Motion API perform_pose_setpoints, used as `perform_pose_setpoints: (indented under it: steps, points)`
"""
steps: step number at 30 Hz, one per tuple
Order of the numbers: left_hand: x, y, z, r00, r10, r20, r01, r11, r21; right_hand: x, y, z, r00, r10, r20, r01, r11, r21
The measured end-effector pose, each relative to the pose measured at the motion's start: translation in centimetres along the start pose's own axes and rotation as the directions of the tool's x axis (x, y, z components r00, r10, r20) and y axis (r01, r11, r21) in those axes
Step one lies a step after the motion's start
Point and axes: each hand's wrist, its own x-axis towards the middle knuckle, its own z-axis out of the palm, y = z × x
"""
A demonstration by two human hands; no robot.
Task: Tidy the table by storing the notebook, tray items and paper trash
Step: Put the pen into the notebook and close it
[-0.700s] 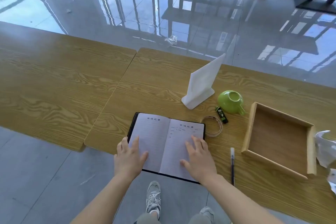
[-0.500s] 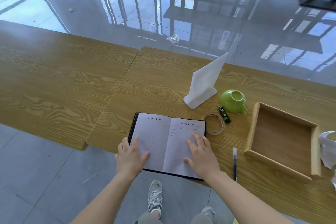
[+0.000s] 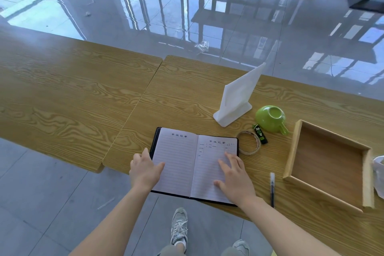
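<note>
An open black-covered notebook [image 3: 182, 151] with lined pages lies at the near edge of the wooden table [image 3: 187, 93]. My left hand [image 3: 143, 170] is at its left edge, thumb on the left page and fingers curled past the cover's edge. Flat on the right page rests my right hand [image 3: 234, 174], fingers spread. To the right stands an empty wooden tray [image 3: 324, 193]. A pen [image 3: 272, 189] lies between the notebook and the tray. Crumpled white paper [image 3: 379, 174] shows at the right edge of the view.
A ring of clear tape [image 3: 248, 145], a small green and black stick [image 3: 259, 134] and a tipped green cup [image 3: 270, 118] lie behind the notebook's right side. A white stand [image 3: 236, 97] is further back. A second table [image 3: 62, 93] adjoins on the left.
My left hand has slid from flat on the left page to the notebook's left edge, with its fingers now around the cover. The right hand stays on the right page.
</note>
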Motion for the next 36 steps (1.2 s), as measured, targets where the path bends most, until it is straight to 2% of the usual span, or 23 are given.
perform_pose_setpoints:
  steps: [6, 12, 14, 19, 23, 29, 32, 34, 36]
  points:
    - [-0.2, 0.5, -2.6, 0.986, 0.161, -0.053, -0.169, 0.956, -0.240, 0.2, 0.1, 0.0, 1.000, 0.008, -0.007, -0.008, 0.999, 0.039]
    - [-2.1, 1.6, -3.6, 0.982, 0.188, -0.017, -0.172, 0.854, -0.491, 0.3, 0.4, -0.5, 1.000, -0.007, 0.014, 0.006, 0.998, 0.061]
    - [-2.8, 2.1, -3.3, 0.978, 0.209, -0.011, -0.184, 0.833, -0.522, 0.4, 0.6, -0.9, 1.000, -0.012, 0.025, 0.009, 0.995, 0.095]
    - [-5.5, 4.6, -2.8, 0.939, 0.338, -0.056, -0.329, 0.842, -0.429, 0.6, 1.1, -2.1, 0.998, 0.003, 0.056, -0.015, 0.974, 0.227]
    - [-7.9, 6.9, -1.5, 0.896, 0.440, -0.065, -0.427, 0.810, -0.402, 1.0, 1.4, -3.4, 0.997, 0.057, 0.054, -0.073, 0.926, 0.371]
    - [-9.7, 9.5, 0.9, 0.838, 0.541, -0.067, -0.537, 0.799, -0.270, 1.8, 0.9, -6.4, 0.979, 0.203, -0.009, -0.136, 0.688, 0.713]
    - [-10.1, 10.5, 2.2, 0.818, 0.572, -0.064, -0.573, 0.800, -0.176, 2.6, 0.1, -7.9, 0.980, 0.198, 0.032, -0.136, 0.540, 0.830]
    - [-10.4, 11.0, 3.3, 0.808, 0.588, -0.044, -0.589, 0.800, -0.118, 3.0, -0.3, -8.6, 0.987, 0.163, 0.010, -0.105, 0.583, 0.806]
    - [-10.7, 11.5, 4.3, 0.806, 0.592, -0.010, -0.591, 0.804, -0.068, 3.2, -0.5, -9.1, 0.988, 0.150, -0.031, -0.080, 0.677, 0.732]
